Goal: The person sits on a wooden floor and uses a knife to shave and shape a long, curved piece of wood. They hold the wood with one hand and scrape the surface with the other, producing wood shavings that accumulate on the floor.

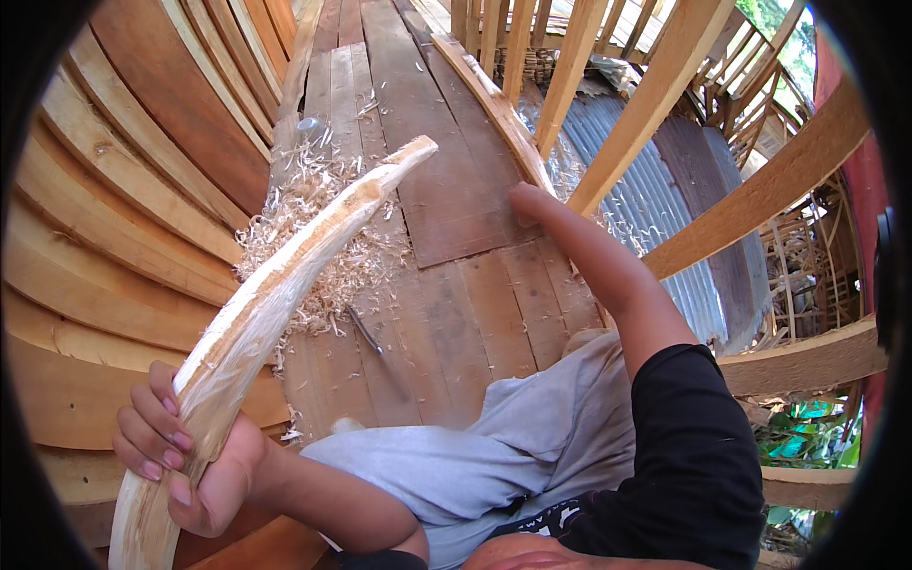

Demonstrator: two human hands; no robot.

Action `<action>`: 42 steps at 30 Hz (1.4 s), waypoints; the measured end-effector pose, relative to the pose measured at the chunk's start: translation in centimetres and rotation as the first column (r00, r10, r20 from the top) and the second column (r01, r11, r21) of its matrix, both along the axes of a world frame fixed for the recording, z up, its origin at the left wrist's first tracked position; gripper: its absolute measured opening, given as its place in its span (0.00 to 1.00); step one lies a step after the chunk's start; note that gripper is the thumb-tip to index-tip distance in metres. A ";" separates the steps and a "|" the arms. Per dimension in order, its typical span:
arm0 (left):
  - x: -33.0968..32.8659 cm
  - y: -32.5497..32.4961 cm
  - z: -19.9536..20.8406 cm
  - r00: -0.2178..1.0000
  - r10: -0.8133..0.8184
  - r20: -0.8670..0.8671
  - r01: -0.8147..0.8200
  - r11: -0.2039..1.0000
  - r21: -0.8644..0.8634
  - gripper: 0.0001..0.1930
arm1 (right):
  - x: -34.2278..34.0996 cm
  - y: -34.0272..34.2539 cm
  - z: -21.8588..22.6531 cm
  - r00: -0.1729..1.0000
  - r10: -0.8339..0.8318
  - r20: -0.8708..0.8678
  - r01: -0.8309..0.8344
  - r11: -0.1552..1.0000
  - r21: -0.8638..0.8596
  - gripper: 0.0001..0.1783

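Observation:
A long, curved piece of pale wood (275, 275), its surface freshly cut, rises at a slant from the lower left toward the middle. My left hand (195, 446) is closed round its lower part, fingers wrapped over the near side. My right arm stretches forward, and my right hand (526, 203) is beside a long wooden strip (496, 100) at the right edge of the floor. The fingers of that hand are hidden, so whether it grips the strip cannot be made out. On the floorboards below the curved piece lies a thin, dark tool with a metal end (366, 331).
Wood shavings (328, 271) are heaped on the plank floor (475, 294), with a small clear container (309, 129) behind them. Curved planking (123, 218) walls the left side. Upright wooden ribs (655, 104) stand along the right, before corrugated metal sheets (622, 166).

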State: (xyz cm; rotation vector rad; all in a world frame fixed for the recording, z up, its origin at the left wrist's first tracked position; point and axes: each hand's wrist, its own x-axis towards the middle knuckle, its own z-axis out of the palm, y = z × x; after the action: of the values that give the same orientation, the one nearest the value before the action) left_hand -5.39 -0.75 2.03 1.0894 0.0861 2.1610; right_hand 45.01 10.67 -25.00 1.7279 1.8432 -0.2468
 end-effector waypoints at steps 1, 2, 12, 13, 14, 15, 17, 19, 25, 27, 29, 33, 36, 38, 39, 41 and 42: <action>0.0 -0.1 0.0 1.000 -0.002 0.006 0.002 1.000 0.001 0.15 | 0.0 -0.2 0.1 0.999 0.034 0.006 -0.034 0.999 -0.001 0.11; 0.0 -0.1 0.1 1.000 -0.008 0.000 0.008 1.000 0.001 0.15 | 0.0 -0.6 0.2 0.998 0.067 0.012 -0.067 0.998 -0.003 0.08; 0.4 0.0 0.3 0.999 -0.042 -0.018 0.042 0.999 0.000 0.15 | 0.2 -6.3 -2.9 0.967 0.012 -0.256 0.131 0.836 0.534 0.10; 0.4 0.0 0.2 0.998 -0.052 -0.019 0.052 0.999 0.004 0.15 | 0.4 -6.5 -3.1 0.967 0.025 -0.255 0.119 0.838 0.533 0.10; 0.3 0.1 0.1 0.996 -0.091 -0.021 0.091 0.996 0.018 0.15 | 0.5 -6.7 -3.1 0.966 0.038 -0.254 0.107 0.840 0.532 0.10; 0.0 0.1 0.1 0.991 -0.129 -0.021 0.129 0.991 0.033 0.15 | 0.8 -6.9 -3.0 0.966 0.053 -0.252 0.093 0.841 0.533 0.10; 0.0 0.0 0.2 0.988 -0.155 -0.013 0.156 0.987 0.042 0.14 | 1.4 -7.1 -2.9 0.965 0.005 -0.262 0.153 0.802 0.578 0.10; 0.1 -0.1 0.5 0.992 -0.124 0.000 0.124 0.992 0.030 0.14 | 0.6 -6.5 -2.4 0.941 -0.095 -0.326 0.284 0.745 0.604 0.10; -0.2 -1.1 1.3 0.999 -0.036 -0.015 0.036 0.999 0.033 0.15 | -0.9 -1.8 1.9 0.160 -0.133 -0.978 0.959 0.257 0.122 0.08; 0.6 -0.9 1.3 0.997 -0.071 -0.006 0.071 0.996 0.047 0.14 | 2.5 -0.6 0.7 -0.340 0.263 -0.903 0.935 -0.014 -0.355 0.08; 0.3 -1.1 1.4 0.999 -0.049 -0.025 0.050 0.997 0.055 0.14 | -1.7 1.2 1.0 -0.640 0.243 -0.729 0.752 0.396 -0.528 0.15; -0.3 -1.4 1.6 1.000 -0.013 -0.028 0.014 0.998 0.057 0.14 | -9.8 2.7 2.8 -0.808 0.070 -0.585 0.450 0.714 -0.536 0.22; -0.2 -1.4 1.6 1.000 -0.007 -0.018 0.008 0.999 0.046 0.14 | -10.3 1.7 2.3 -0.692 0.067 -0.719 0.604 0.599 -0.526 0.18; -0.1 -1.2 1.6 1.000 -0.012 -0.007 0.013 0.999 0.043 0.14 | -9.2 0.6 1.0 -0.348 0.052 -0.936 0.860 0.415 -0.297 0.16; -0.1 -1.1 1.6 1.000 -0.007 -0.005 0.007 0.999 0.042 0.14 | -8.8 0.0 0.2 -0.021 -0.011 -1.000 0.953 0.303 -0.023 0.16; -0.3 -1.0 1.5 1.000 -0.005 0.003 0.004 0.999 0.042 0.14 | -8.1 -1.4 -1.8 0.379 -0.059 -0.923 0.913 0.188 0.363 0.16; -0.2 -1.0 1.5 1.000 -0.009 0.009 0.009 0.999 0.043 0.14 | -7.6 -2.2 -3.0 0.458 -0.011 -0.889 0.879 0.158 0.450 0.15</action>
State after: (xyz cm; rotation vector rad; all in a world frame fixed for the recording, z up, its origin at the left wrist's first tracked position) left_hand -5.60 -1.71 3.51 1.1017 0.0313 2.1687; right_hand 37.44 8.42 -28.03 3.6742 1.8552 -0.1623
